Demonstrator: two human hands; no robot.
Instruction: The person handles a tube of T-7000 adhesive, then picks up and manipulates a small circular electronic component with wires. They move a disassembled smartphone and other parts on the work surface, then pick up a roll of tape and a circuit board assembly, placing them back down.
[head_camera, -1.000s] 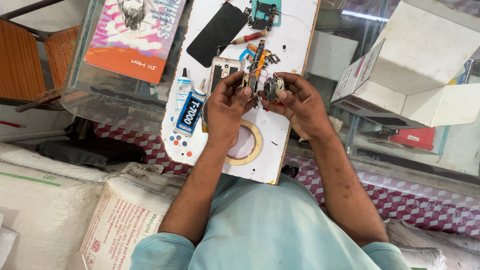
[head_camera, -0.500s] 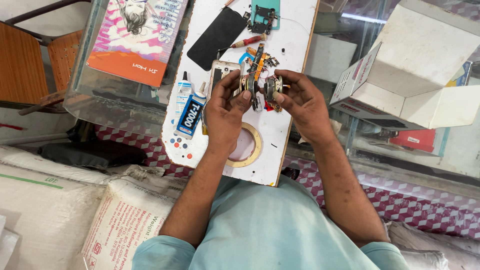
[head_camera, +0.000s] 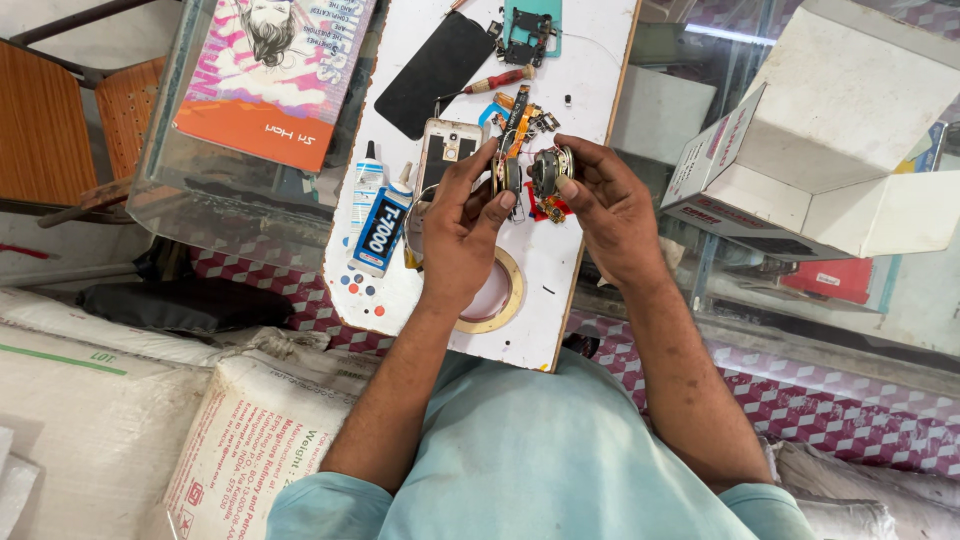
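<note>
Parts first: I have two small round metal components, one in each hand, held just above the middle of the white board that serves as my desk (head_camera: 585, 75). My left hand (head_camera: 462, 225) pinches the left component (head_camera: 505, 172) between thumb and fingertips, fingers closed on it. My right hand (head_camera: 612, 205) grips the right component (head_camera: 548, 170) the same way, fingers curled shut around its rim. The two pieces sit just beside each other, nearly touching; I cannot tell whether the thin wires between them join them.

Under my left palm lies a roll of tan tape (head_camera: 500, 300), near the desk's near edge. Partly under my left fingers rests a phone frame (head_camera: 447, 145), back side up. Left of it, close to the desk's left edge, lie a blue-labelled glue tube (head_camera: 380, 235) and a smaller white bottle (head_camera: 366, 185). Farther up the desk sits a black phone screen (head_camera: 435, 75), a red-handled screwdriver (head_camera: 500, 80) beside it, and a teal tray (head_camera: 530, 25) at the far edge. Off the desk's right edge stands an open white cardboard box (head_camera: 850, 130); off the left, a pink book (head_camera: 275, 75) lies on glass.
</note>
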